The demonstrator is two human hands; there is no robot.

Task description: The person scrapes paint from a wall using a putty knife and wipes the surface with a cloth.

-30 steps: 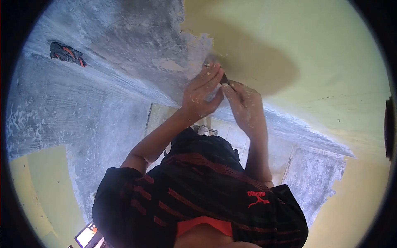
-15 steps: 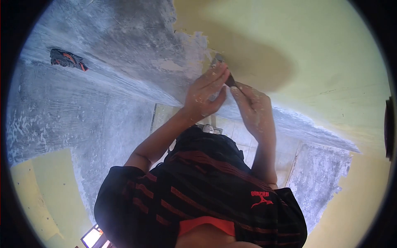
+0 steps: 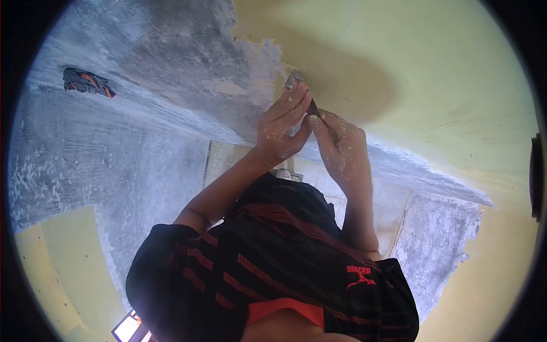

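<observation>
Both of my hands are on a dark, flat scraper (image 3: pixel 313 108), whose blade end meets the wall where yellow paint (image 3: pixel 353 68) borders bare grey plaster (image 3: pixel 188 62). My left hand (image 3: pixel 279 126) lies nearer the blade, its fingers stretched along the tool and the thumb apart from them. Wrapped round the lower end of the scraper, my right hand (image 3: pixel 343 145) holds it with the thumb on top. Small pale flakes cling to both hands. A ragged paint edge runs up and left from the blade.
A dark and red cloth (image 3: pixel 88 82) sits on the ledge at the upper left. Pale floor tiles (image 3: pixel 319 176) show below my hands. At the right edge is a dark object (image 3: pixel 535 176); a bright window or screen (image 3: pixel 126 329) is at the lower left.
Both hands and the scraper have shifted slightly left in view, along with the surroundings. The hold on the scraper looks much the same.
</observation>
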